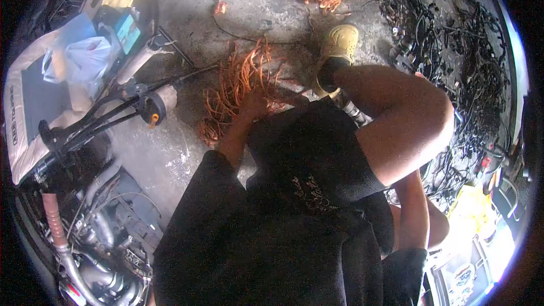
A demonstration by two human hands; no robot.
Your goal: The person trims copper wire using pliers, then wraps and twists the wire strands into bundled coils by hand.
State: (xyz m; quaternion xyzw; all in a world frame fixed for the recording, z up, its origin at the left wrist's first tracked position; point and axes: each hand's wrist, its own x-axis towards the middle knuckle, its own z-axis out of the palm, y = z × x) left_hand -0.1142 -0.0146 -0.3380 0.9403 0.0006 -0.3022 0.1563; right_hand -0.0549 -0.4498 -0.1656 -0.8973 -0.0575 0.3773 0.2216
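Copper wires (245, 72) are lying against my left hand (253, 105), upper centre; steadying their loose ends seems wise. I'm unable to tell its grip or my hidden right hand's.

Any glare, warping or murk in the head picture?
Head view: wide-angle warping with black edges; glare washes out parts of the yellow item at lower right; left hand and copper wires look dim and soft, so the grip is hard to read.
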